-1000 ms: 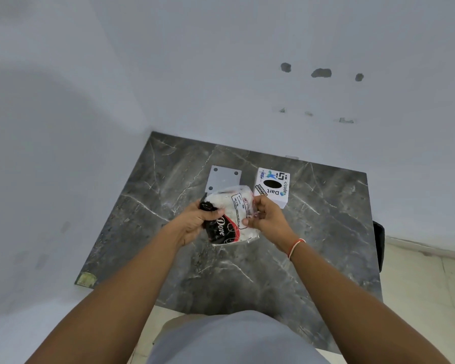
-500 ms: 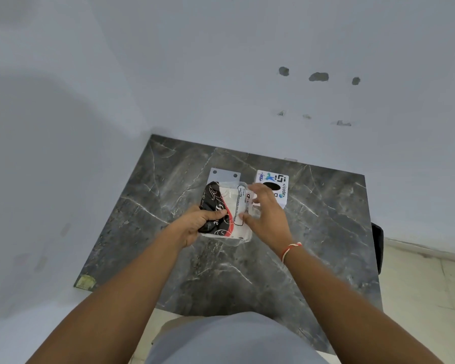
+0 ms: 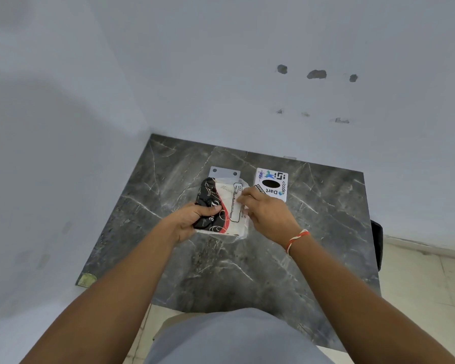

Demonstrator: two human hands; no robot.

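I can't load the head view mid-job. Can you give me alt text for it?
The left hand grips the black side of a plastic-wrapped pack over a dark marble table, while the right hand pinches its white right edge. Behind it lie a grey plate with holes and a white stickered box.

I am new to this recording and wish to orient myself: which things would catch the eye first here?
First, the black, red and white packet in the middle of the dark marble table: the left hand grips it and the right hand touches its right edge. Just behind the right hand lies a white box with stickers, and higher up the wall shows three dark holes.
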